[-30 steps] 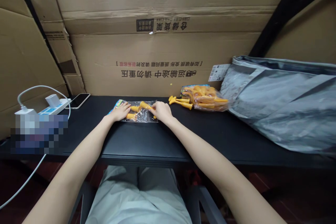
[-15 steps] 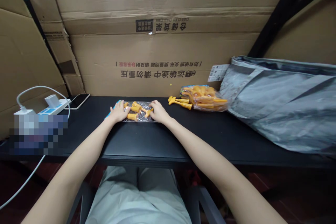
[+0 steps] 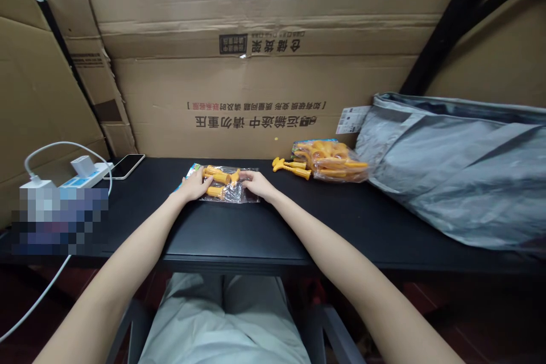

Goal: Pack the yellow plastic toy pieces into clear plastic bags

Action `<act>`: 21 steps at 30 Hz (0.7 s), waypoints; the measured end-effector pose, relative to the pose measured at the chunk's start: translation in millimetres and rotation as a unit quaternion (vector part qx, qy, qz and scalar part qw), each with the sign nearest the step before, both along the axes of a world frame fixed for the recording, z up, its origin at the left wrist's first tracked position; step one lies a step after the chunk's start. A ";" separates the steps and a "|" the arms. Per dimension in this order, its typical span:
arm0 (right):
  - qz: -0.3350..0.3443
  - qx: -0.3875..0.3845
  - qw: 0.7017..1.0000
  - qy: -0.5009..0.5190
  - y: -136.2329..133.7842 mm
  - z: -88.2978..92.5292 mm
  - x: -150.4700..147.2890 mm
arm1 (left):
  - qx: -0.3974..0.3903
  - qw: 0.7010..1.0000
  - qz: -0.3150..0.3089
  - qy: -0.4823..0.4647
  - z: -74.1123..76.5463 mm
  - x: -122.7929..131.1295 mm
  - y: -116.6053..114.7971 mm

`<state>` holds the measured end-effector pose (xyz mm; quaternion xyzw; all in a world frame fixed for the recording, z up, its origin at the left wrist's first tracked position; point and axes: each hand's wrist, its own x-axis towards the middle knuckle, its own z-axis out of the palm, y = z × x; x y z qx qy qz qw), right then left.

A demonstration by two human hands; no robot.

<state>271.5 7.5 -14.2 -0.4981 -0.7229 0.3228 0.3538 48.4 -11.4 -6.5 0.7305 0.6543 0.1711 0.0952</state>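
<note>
A clear plastic bag (image 3: 232,193) with several yellow plastic pieces and a blue printed edge lies flat on the black table. My left hand (image 3: 193,186) grips its left end, the thumb resting against a yellow piece. At the other end my right hand (image 3: 257,183) holds the plastic, its fingertips beside a forked yellow piece (image 3: 234,177) in the bag. Loose yellow pieces (image 3: 294,167) lie to the right, next to a fuller clear bag of yellow pieces (image 3: 335,162).
A large grey fabric bag (image 3: 452,176) fills the right side of the table (image 3: 239,239). On the left are a phone (image 3: 125,166), a power strip (image 3: 87,175) and a white charger with cable (image 3: 38,190). Cardboard (image 3: 256,79) stands behind.
The yellow pieces inside the bag have shifted, and the forked one has moved left and turned. My right hand's fingers have drawn closer together at the bag's right end.
</note>
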 end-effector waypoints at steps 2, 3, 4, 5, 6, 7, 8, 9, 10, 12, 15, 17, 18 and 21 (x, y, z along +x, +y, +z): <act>0.015 -0.014 1.000 0.011 1.9 0.8 0.8 | -0.001 1.000 0.006 0.002 0.3 -0.3 0.4; 0.014 -0.018 1.000 0.011 3.2 2.2 1.7 | -0.003 1.000 0.009 0.003 0.4 -0.7 0.9; 0.006 -0.018 1.000 0.008 4.8 4.2 3.5 | -0.006 1.000 0.013 0.006 0.3 -1.4 1.6; -0.011 -0.012 1.000 0.000 6.5 6.8 6.6 | -0.008 1.000 0.016 0.009 0.0 -2.2 2.6; -0.035 0.005 0.999 -0.014 8.2 9.9 11.2 | -0.010 1.000 0.018 0.013 -0.4 -3.4 3.8; -0.069 0.030 0.997 -0.035 9.6 13.1 17.5 | -0.010 1.000 0.020 0.017 -0.8 -4.8 5.2; -0.108 0.060 0.990 -0.067 10.6 16.3 25.4 | -0.012 0.999 0.024 0.021 -1.4 -6.4 6.7; -0.152 0.097 0.977 -0.113 11.0 19.2 34.5 | -0.015 0.999 0.027 0.025 -1.9 -8.2 8.3; -0.203 0.135 0.956 -0.162 10.9 21.6 44.4 | -0.019 0.999 0.032 0.029 -2.3 -10.2 9.8; -0.276 0.153 0.912 -0.260 9.5 24.3 63.8 | -0.026 0.998 0.044 0.035 -2.8 -14.7 12.4; -0.338 0.080 0.864 -0.365 7.0 25.3 84.0 | -0.021 0.997 0.065 0.038 -2.8 -22.0 14.9; -0.345 0.037 0.854 -0.388 6.1 27.3 88.4 | -0.019 0.996 0.079 0.036 -2.9 -26.7 15.9; -0.343 0.025 0.856 -0.385 5.9 29.2 88.3 | -0.020 0.996 0.083 0.035 -3.1 -28.8 16.5; -0.331 0.022 0.879 -0.342 6.0 36.9 83.6 | -0.018 0.996 0.085 0.032 -4.5 -33.9 18.7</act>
